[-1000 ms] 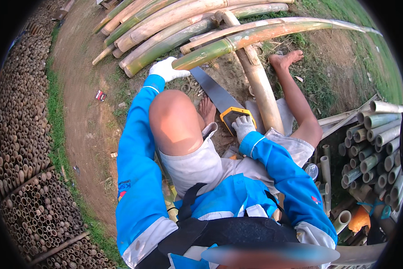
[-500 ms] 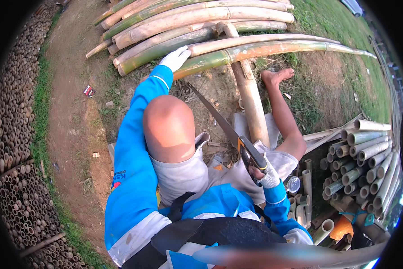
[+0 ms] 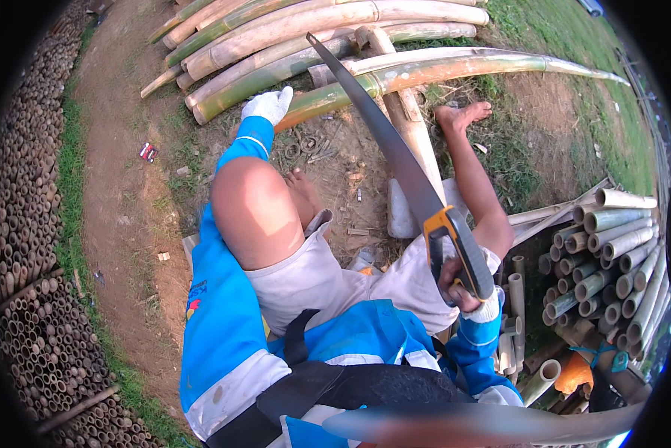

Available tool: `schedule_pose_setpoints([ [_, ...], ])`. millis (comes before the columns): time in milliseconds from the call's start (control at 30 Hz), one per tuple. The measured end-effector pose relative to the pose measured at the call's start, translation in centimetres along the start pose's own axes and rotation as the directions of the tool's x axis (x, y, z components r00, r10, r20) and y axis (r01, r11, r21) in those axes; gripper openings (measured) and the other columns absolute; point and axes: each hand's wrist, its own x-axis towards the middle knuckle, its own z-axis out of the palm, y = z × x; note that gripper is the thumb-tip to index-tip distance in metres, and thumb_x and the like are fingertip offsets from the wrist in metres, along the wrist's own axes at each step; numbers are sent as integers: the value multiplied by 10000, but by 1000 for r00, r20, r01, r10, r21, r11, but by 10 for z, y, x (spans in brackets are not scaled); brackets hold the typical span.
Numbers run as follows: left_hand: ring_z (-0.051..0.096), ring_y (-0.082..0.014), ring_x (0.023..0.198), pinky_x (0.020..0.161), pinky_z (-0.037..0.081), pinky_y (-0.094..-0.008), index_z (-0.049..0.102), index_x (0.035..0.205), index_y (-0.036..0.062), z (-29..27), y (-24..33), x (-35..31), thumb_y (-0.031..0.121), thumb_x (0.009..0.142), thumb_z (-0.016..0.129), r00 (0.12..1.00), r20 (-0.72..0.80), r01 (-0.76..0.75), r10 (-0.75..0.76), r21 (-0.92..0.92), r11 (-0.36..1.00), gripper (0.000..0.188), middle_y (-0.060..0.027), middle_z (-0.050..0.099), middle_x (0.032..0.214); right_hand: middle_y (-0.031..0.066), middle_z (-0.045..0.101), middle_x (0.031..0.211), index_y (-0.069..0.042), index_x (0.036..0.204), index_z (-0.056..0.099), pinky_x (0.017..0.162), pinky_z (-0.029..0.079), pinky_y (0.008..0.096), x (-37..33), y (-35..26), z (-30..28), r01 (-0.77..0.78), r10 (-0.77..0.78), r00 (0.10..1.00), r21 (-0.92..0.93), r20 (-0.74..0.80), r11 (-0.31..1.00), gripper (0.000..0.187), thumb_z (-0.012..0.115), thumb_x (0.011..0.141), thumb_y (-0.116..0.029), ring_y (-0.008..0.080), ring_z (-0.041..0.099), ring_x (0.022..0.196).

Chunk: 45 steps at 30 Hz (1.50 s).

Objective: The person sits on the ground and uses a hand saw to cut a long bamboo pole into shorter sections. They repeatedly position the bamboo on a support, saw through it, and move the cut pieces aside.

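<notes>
In my right hand point(image 3: 466, 290) is a handsaw with a black and orange handle, my fingers wrapped round its grip. The handsaw's long dark blade point(image 3: 395, 153) points up and away to the left, passing in front of the poles. My left hand point(image 3: 268, 106), in a white glove, is closed at the near left end of a green and brown bamboo pole point(image 3: 425, 72). That pole lies across a thick bamboo crosspiece point(image 3: 409, 123) near my bare right foot. A thinner pale pole point(image 3: 455, 56) lies just behind it.
More long bamboo poles point(image 3: 291, 37) lie side by side beyond. At right is a stack of cut bamboo tubes point(image 3: 597, 261), with an orange thing point(image 3: 574, 373) below. Large stacks of bamboo pieces point(image 3: 22, 201) line the left. A pale block point(image 3: 403, 209) rests beside the crosspiece.
The handsaw has been raised closer to me, its tip now over the poles. My left hand has shifted slightly left to the pole's end. My left knee has moved left.
</notes>
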Motion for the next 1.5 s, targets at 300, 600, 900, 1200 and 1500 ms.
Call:
schedule_pose_setpoints([
  [300, 679, -428, 1284, 1078, 543, -517, 619, 1468, 201, -22, 3, -43, 647, 1040, 528, 956, 9, -281, 292, 297, 913, 624, -188, 713, 1404, 123, 658, 1050, -55, 1295, 620, 842, 542, 347, 170, 91, 95, 138, -188, 980, -448, -68, 883, 453, 783, 877, -118, 188, 638, 948],
  [600, 728, -388, 1216, 1044, 575, -487, 618, 1431, 129, -37, 18, -72, 605, 696, 923, 985, 37, -173, 169, 203, 964, 927, -203, 768, 1272, 31, 650, 933, -49, 1467, 522, 765, 526, 293, 174, 77, 120, 238, -346, 922, -453, -173, 860, 574, 710, 927, 4, 108, 633, 839],
  [900, 747, -418, 1148, 1014, 585, -499, 677, 1333, 132, -35, 28, -65, 532, 777, 854, 996, 57, -84, 73, 231, 969, 707, -218, 779, 1224, 113, 695, 1222, -31, 1507, 531, 855, 561, 323, 32, 67, 118, -19, -80, 950, -312, -302, 950, 634, 753, 917, -92, 176, 695, 989],
  [1200, 752, -418, 1142, 1017, 586, -504, 681, 1345, 150, -36, 33, -71, 565, 785, 831, 997, -10, -73, 77, 244, 967, 713, -218, 786, 1203, 163, 712, 1138, -92, 1467, 572, 862, 587, 423, 286, 101, 114, 326, -523, 837, -622, -159, 712, 668, 724, 819, -39, 309, 723, 988],
  [1500, 742, -408, 1179, 1046, 578, -483, 658, 1383, 170, -34, 34, -60, 554, 791, 833, 995, 84, -83, 59, 317, 945, 727, -185, 778, 1262, 50, 745, 1060, -48, 1378, 666, 702, 529, 233, 39, 59, 122, -375, 324, 841, -37, -433, 926, 493, 760, 897, -98, 71, 689, 819],
])
